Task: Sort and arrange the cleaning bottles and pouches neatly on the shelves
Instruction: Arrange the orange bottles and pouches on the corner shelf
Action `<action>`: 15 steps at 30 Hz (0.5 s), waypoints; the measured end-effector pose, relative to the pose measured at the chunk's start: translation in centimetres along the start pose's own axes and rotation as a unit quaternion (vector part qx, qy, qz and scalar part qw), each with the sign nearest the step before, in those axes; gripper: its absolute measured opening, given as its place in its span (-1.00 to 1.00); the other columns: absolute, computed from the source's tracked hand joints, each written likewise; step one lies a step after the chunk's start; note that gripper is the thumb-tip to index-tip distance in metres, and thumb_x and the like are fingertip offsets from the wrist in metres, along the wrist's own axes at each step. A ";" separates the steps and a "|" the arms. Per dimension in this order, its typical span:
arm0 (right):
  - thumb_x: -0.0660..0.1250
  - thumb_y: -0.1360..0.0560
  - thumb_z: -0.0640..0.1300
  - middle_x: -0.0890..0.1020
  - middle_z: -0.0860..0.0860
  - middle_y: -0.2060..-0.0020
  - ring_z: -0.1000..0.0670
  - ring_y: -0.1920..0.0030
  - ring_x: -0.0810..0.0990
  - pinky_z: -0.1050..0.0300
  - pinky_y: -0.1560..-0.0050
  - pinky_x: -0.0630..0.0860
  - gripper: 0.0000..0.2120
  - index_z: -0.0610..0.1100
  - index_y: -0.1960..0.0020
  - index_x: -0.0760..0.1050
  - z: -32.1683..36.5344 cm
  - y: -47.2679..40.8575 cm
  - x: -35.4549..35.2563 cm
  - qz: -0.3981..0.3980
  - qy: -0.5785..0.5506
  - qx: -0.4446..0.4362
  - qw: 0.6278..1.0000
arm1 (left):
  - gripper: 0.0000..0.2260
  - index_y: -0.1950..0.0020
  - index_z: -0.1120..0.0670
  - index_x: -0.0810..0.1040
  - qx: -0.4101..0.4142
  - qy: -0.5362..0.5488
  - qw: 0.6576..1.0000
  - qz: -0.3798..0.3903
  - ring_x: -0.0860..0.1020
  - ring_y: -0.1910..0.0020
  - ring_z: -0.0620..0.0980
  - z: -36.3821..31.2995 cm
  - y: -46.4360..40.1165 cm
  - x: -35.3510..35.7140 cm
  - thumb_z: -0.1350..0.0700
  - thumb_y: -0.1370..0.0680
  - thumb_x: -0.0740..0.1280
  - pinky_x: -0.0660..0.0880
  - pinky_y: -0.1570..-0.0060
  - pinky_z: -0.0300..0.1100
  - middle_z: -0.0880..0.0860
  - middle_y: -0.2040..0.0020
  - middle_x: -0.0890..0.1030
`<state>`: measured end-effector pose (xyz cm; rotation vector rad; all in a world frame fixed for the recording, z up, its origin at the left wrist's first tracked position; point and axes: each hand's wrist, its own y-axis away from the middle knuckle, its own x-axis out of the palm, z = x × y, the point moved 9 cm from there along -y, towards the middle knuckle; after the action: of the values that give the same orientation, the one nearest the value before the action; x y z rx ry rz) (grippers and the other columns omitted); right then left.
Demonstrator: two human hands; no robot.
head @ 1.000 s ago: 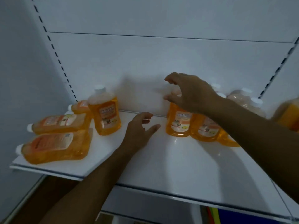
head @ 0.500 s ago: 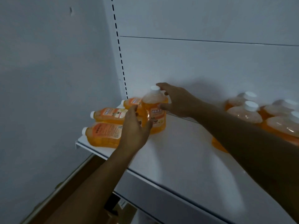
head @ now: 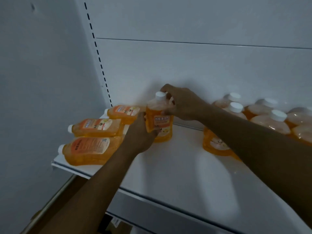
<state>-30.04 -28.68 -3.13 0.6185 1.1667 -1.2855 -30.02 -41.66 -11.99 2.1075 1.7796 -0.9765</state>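
An upright orange cleaning bottle (head: 159, 118) with a white cap stands on the white shelf (head: 179, 176), left of centre. My left hand (head: 141, 134) grips its lower left side. My right hand (head: 181, 103) curls round its neck and shoulder from the right. Three orange bottles lie on their sides at the shelf's left end: the front one (head: 89, 150), the middle one (head: 97, 127) and the back one (head: 124, 111). Several upright orange bottles (head: 270, 120) stand grouped at the right, partly hidden by my right forearm.
The shelf's back panel and a slotted upright (head: 98, 53) rise behind the bottles. A grey wall (head: 38, 81) closes the left side. The shelf's front edge (head: 168, 202) runs diagonally below my arms, with a lower level dimly visible beneath it.
Both hands have moved left from the right group to the lone upright bottle and closed on it; the view has swung left.
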 end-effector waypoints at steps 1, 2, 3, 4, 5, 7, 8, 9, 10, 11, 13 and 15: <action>0.51 -0.38 0.00 0.58 -0.05 -0.10 -0.06 0.00 0.54 -0.01 -0.01 0.53 -0.43 -0.03 -0.29 0.34 -0.6 0.3 -0.5 -0.001 0.019 0.008 1.000 | -0.51 -0.40 0.10 0.33 -0.004 0.010 1.000 0.016 0.46 -0.28 0.01 -0.1 -0.3 1.0 0.09 -0.52 0.41 0.41 -0.11 -0.18 0.04 -0.32 0.50; 0.52 -0.37 0.02 0.58 -0.06 -0.10 -0.07 -0.01 0.55 -0.04 -0.02 0.54 -0.42 -0.03 -0.29 0.34 -1.1 0.6 -1.1 -0.004 0.037 0.016 0.999 | -0.52 -0.42 0.09 0.33 -0.009 0.019 0.999 0.031 0.45 -0.32 0.00 -0.1 -0.6 2.0 0.09 -0.54 0.39 0.42 -0.18 -0.14 0.03 -0.35 0.48; 0.52 -0.37 0.03 0.59 -0.07 -0.10 -0.08 -0.02 0.55 -0.07 -0.03 0.54 -0.42 -0.03 -0.28 0.34 -1.6 0.9 -1.7 -0.008 0.053 0.026 0.998 | -0.53 -0.44 0.07 0.33 -0.011 0.027 0.999 0.042 0.43 -0.35 0.00 -0.2 -0.9 2.8 0.08 -0.56 0.36 0.42 -0.25 -0.10 0.02 -0.37 0.48; 0.51 -0.36 0.04 0.59 -0.07 -0.09 -0.09 -0.03 0.55 -0.09 -0.04 0.55 -0.43 -0.03 -0.27 0.35 -2.0 1.2 -2.3 -0.015 0.066 0.036 0.997 | -0.55 -0.45 0.05 0.35 -0.006 0.036 0.998 0.049 0.43 -0.36 -0.01 -0.4 -1.2 3.6 0.08 -0.58 0.33 0.40 -0.27 -0.10 0.02 -0.38 0.48; 0.51 -0.36 0.04 0.59 -0.07 -0.08 -0.09 -0.03 0.56 -0.10 -0.04 0.55 -0.44 -0.02 -0.26 0.35 -2.4 1.4 -3.0 -0.023 0.073 0.046 0.996 | -0.58 -0.44 0.05 0.36 0.005 0.044 0.998 0.051 0.44 -0.35 -0.02 -0.8 -1.5 4.3 0.08 -0.59 0.31 0.39 -0.27 -0.12 0.01 -0.38 0.49; 0.52 -0.35 0.01 0.59 -0.06 -0.06 -0.09 -0.01 0.57 -0.10 -0.02 0.57 -0.46 -0.04 -0.23 0.37 -3.4 2.0 -4.0 -0.037 0.073 0.065 0.995 | -0.61 -0.43 0.05 0.40 0.032 0.058 0.997 0.050 0.46 -0.32 -0.03 -1.8 -2.0 5.4 0.07 -0.60 0.29 0.43 -0.28 -0.09 0.00 -0.35 0.51; 0.53 -0.35 0.00 0.59 -0.05 -0.05 -0.08 0.00 0.57 -0.10 -0.01 0.57 -0.47 -0.04 -0.22 0.38 -3.9 2.3 -4.4 -0.044 0.076 0.076 0.993 | -0.63 -0.42 0.04 0.42 0.042 0.063 0.996 0.049 0.47 -0.31 -0.03 -2.3 -2.3 6.0 0.08 -0.60 0.29 0.45 -0.28 -0.04 0.00 -0.34 0.52; 0.52 -0.35 0.01 0.59 -0.05 -0.05 -0.08 0.00 0.57 -0.10 0.00 0.57 -0.47 -0.03 -0.22 0.37 -4.4 2.7 -4.8 -0.050 0.086 0.088 0.991 | -0.63 -0.41 0.04 0.43 0.049 0.066 0.995 0.048 0.48 -0.30 -0.03 -2.7 -2.6 6.5 0.08 -0.60 0.29 0.46 -0.28 -0.01 -0.01 -0.34 0.53; 0.51 -0.35 0.03 0.60 -0.04 -0.04 -0.08 0.01 0.58 -0.10 0.01 0.57 -0.47 -0.02 -0.22 0.36 -5.0 3.0 -5.1 -0.054 0.107 0.100 0.988 | -0.63 -0.41 0.04 0.43 0.055 0.067 0.995 0.048 0.48 -0.30 -0.03 -3.1 -2.9 7.1 0.09 -0.60 0.29 0.46 -0.27 -0.02 -0.01 -0.34 0.53; 0.50 -0.36 0.06 0.60 -0.03 -0.03 -0.09 0.02 0.58 -0.09 0.02 0.56 -0.47 -0.01 -0.23 0.35 -5.5 3.3 -5.4 -0.056 0.135 0.111 0.983 | -0.63 -0.41 0.03 0.44 0.063 0.069 0.994 0.049 0.48 -0.29 -0.04 -3.5 -3.2 7.6 0.10 -0.60 0.30 0.45 -0.26 -0.07 -0.01 -0.34 0.53; 0.48 -0.37 0.11 0.61 -0.03 -0.01 -0.10 0.04 0.59 -0.04 0.02 0.54 -0.47 -0.01 -0.23 0.34 -6.3 3.8 -6.0 -0.060 0.196 0.127 0.971 | -0.64 -0.40 0.05 0.45 0.088 0.074 0.991 0.061 0.50 -0.28 -0.04 -4.4 -3.7 8.8 0.11 -0.60 0.29 0.41 -0.19 -0.19 0.00 -0.32 0.55; 0.45 -0.39 0.13 0.61 -0.04 0.00 -0.10 0.03 0.59 0.00 0.04 0.49 -0.48 -0.02 -0.23 0.34 -6.8 4.1 -6.6 -0.061 0.239 0.139 0.959 | -0.67 -0.38 0.07 0.46 0.101 0.090 0.988 0.078 0.52 -0.26 -0.02 -5.0 -4.2 9.8 0.14 -0.61 0.29 0.42 -0.16 -0.20 0.02 -0.30 0.56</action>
<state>-27.52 -19.07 -0.49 1.1256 1.4435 -1.4649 -31.77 -30.10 -13.08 2.4912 1.6195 -0.9885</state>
